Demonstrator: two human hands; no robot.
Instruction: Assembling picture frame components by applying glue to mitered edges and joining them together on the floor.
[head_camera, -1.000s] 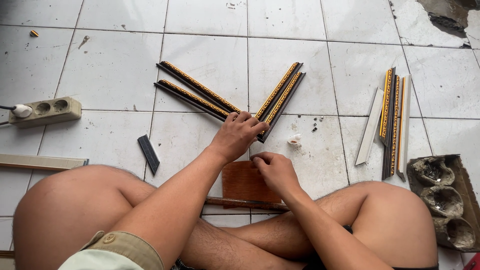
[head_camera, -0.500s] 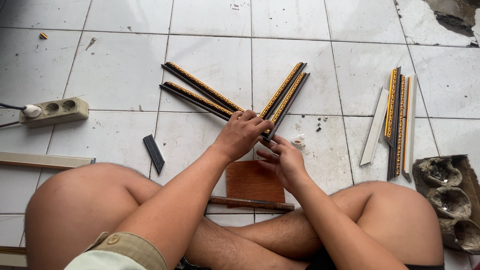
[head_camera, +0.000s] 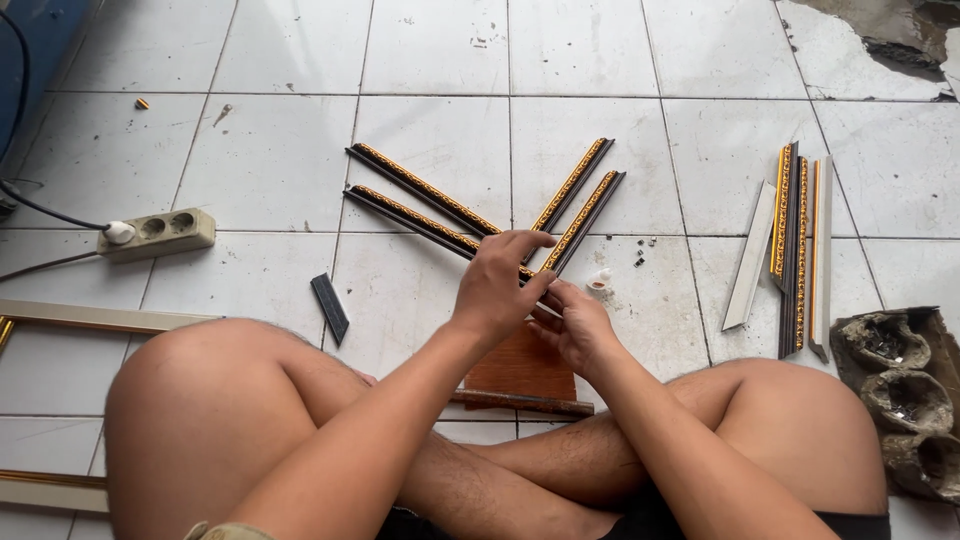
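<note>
With our left hand (head_camera: 497, 290) and right hand (head_camera: 572, 325), fingers pinched on the moulding strips (head_camera: 575, 205) fanned across the floor (head_camera: 250, 150) at twelve o'clock, we judge them light, stiff, best gripped near their ends.

White tiled floor (head_camera: 440, 60), cracked far right corner

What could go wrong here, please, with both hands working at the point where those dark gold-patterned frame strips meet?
The left hand and right hand crowd the joint of the frame strips, so a slip might nudge the strips out of line. The small white piece and dark specks lie close by on the tile and could get knocked away. The brown board sits right at the legs, so shifting a knee may disturb it.
</note>
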